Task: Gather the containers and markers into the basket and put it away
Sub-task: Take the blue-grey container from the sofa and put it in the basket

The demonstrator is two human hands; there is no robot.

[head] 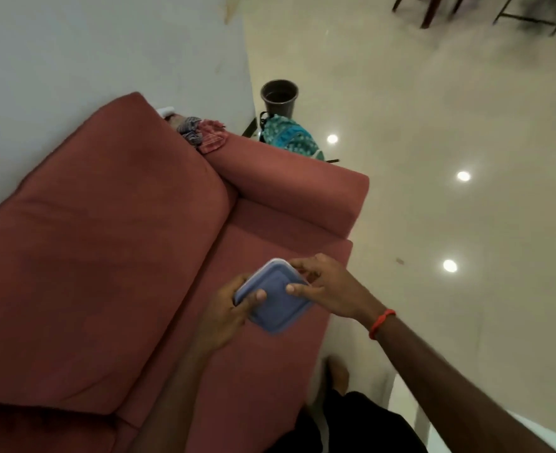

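So both hands are clamped on the blue container (274,295) over the sofa (106,240): left hand (227,308) steadying, right hand (322,286) maybe pressing the lid. No basket visible.

Dim, soft blur (floor (433,158) glare spots)

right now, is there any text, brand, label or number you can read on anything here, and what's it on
None: no legible text in this view.
Blue container lid, held by the left hand and right hand: plain, no label or embossing readable.
Teal patterned bag: only a print pattern, no words.
Dark bucket: no marking visible.
Red wristband: no text visible.
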